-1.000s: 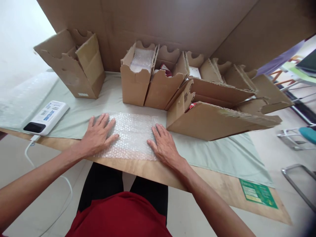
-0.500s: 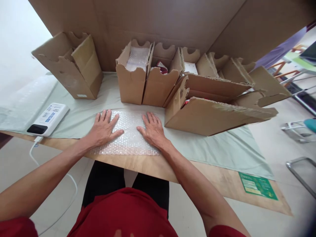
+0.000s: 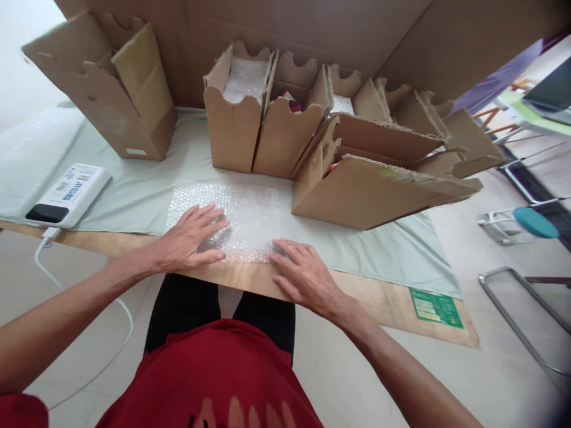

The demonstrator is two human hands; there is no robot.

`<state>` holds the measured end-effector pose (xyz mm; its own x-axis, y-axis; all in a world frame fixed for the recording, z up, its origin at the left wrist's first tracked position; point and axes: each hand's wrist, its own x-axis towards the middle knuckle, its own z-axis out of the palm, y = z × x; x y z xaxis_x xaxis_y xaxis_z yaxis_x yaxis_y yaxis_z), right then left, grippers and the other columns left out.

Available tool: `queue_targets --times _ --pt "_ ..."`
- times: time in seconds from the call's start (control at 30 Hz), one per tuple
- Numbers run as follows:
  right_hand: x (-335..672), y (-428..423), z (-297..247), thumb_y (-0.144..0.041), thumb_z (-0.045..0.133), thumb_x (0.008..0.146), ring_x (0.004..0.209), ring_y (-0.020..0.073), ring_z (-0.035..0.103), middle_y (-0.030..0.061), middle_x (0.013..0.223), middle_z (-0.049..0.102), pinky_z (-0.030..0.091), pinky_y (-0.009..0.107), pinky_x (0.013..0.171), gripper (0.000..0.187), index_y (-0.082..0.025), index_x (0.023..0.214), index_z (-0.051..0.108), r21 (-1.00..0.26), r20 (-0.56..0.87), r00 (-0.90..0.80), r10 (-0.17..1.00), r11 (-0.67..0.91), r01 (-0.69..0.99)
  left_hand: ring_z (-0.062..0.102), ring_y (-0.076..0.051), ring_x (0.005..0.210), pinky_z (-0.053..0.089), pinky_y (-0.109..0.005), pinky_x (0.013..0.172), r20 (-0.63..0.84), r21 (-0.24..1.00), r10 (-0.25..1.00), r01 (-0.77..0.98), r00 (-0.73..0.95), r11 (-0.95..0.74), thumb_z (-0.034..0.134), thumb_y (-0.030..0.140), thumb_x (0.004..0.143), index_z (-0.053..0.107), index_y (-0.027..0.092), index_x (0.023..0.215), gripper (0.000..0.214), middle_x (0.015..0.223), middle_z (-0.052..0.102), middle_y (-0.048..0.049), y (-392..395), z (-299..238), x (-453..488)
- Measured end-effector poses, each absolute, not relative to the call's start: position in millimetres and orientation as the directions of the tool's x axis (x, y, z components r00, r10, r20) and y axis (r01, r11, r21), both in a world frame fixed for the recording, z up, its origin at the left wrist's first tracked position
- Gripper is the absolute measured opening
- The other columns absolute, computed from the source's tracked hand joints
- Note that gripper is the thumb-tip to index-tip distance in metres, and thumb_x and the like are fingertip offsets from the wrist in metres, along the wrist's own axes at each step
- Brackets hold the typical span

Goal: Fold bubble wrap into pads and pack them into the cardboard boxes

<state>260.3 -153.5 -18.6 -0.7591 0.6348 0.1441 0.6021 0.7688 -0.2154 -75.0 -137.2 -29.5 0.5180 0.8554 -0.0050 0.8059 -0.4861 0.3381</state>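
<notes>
A tall brown cardboard panel stands beyond both hands, smooth and flat, with a vertical fold line. In front of it, a wooden table carries a pale green, slightly wrinkled cloth; the plain wood-grain front edge runs just below the fingers. Ahead and right of the right hand, a long open cardboard box lies angled, its rims torn and fuzzy. Farther left than the left hand, a taller cardboard box stands open. Straight ahead, a row of upright open boxes shows wavy cut rims. A strip of cloth separates them from the clear, bumpy bubble-wrap sheet, flat between the hands, its near edge reaching the wood. The left hand rests palm down on its left part, fingers loosely spread, grasping nothing. The right hand is open, fingers slightly bent, tips at the sheet's near right corner; whether they press it, I cannot tell. Left of the left hand sits a rounded white device with blue print too blurred to read. Right of the right hand, a green label, also illegible, lies on the wood.
</notes>
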Motion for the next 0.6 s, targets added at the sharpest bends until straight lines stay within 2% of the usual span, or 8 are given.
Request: queue_targets --times 0.07,0.17,0.23,0.3,0.4,0.47,0.53,0.6 --pt "254 -151 -28 -0.017 0.048 0.101 0.128 0.0325 0.059 0.0181 0.140 0.064 0.048 0.051 0.101 0.030 -0.016 0.121 0.071 -0.192 0.164 -0.762 0.626 0.778 0.598 0.032 -0.037 0.154 0.016 -0.061 0.127 -0.058 0.310 0.832 0.802 0.552 -0.510 0.050 0.074 0.090 0.051 0.023 0.151 0.079 0.164 0.041 -0.0148 -140 -26 -68" --pt "244 -141 -40 -0.009 0.041 0.103 0.115 0.0277 0.066 0.0143 0.127 0.072 0.049 0.047 0.097 0.034 -0.017 0.109 0.074 -0.217 0.272 -0.725 0.633 0.774 0.595 0.035 -0.039 0.152 0.016 -0.064 0.126 -0.102 0.262 0.824 0.814 0.557 -0.518 0.061 0.074 0.082 0.050 0.021 0.152 0.088 0.162 0.043 -0.0183 -142 -18 -64" --pt "242 -137 -41 -0.011 0.043 0.103 0.108 0.0254 0.069 0.0115 0.120 0.075 0.049 0.044 0.095 0.031 -0.018 0.105 0.073 -0.281 0.350 -0.673 0.652 0.758 0.588 0.036 -0.038 0.152 0.015 -0.063 0.126 -0.123 0.249 0.825 0.822 0.552 -0.513 0.066 0.069 0.080 0.048 0.021 0.152 0.088 0.161 0.046 -0.0171 -145 -12 -68" --pt "243 -137 -34 -0.015 0.045 0.104 0.102 0.0238 0.070 0.0091 0.115 0.077 0.049 0.042 0.094 0.027 -0.020 0.104 0.072 -0.378 0.397 -0.607 0.688 0.726 0.575 0.041 -0.036 0.150 0.015 -0.060 0.127 -0.126 0.262 0.837 0.832 0.533 -0.490 0.066 0.059 0.081 0.050 0.023 0.150 0.080 0.158 0.050 -0.0145 -150 -6 -76" --pt "248 -141 -17 -0.023 0.047 0.105 0.093 0.0219 0.072 0.0059 0.101 0.078 0.051 0.040 0.092 0.024 -0.022 0.102 0.070 -0.527 0.401 -0.506 0.764 0.644 0.555 0.056 -0.029 0.138 0.018 -0.056 0.128 -0.100 0.353 0.876 0.840 0.472 -0.412 0.055 0.041 0.084 0.063 0.026 0.134 0.053 0.143 0.066 -0.0080 -157 1 -90" --pt "252 -142 -7 -0.027 0.050 0.105 0.090 0.0216 0.071 0.0044 0.094 0.077 0.053 0.038 0.090 0.021 -0.022 0.101 0.070 -0.615 0.376 -0.429 0.822 0.567 0.548 0.064 -0.027 0.126 0.032 -0.051 0.123 -0.096 0.463 0.916 0.832 0.389 -0.305 0.050 0.038 0.084 0.071 0.027 0.114 0.038 0.128 0.074 -0.0042 -158 6 -96" --pt "255 -142 -2 -0.031 0.052 0.104 0.088 0.0214 0.072 0.0036 0.091 0.076 0.055 0.037 0.087 0.019 -0.023 0.103 0.069 -0.706 0.331 -0.343 0.879 0.472 0.529 0.069 -0.027 0.111 0.050 -0.043 0.104 -0.126 0.577 0.953 0.802 0.275 -0.155 0.051 0.044 0.085 0.074 0.027 0.098 0.031 0.112 0.079 -0.0032 -157 11 -99" --pt "258 -139 -1 -0.036 0.056 0.101 0.089 0.0219 0.073 0.0039 0.095 0.076 0.057 0.038 0.087 0.018 -0.024 0.110 0.067 -0.773 0.284 -0.281 0.917 0.392 0.498 0.071 -0.026 0.096 0.054 -0.036 0.084 -0.159 0.656 0.974 0.755 0.159 -0.016 0.055 0.051 0.084 0.073 0.025 0.088 0.032 0.097 0.079 -0.0037 -153 15 -98"
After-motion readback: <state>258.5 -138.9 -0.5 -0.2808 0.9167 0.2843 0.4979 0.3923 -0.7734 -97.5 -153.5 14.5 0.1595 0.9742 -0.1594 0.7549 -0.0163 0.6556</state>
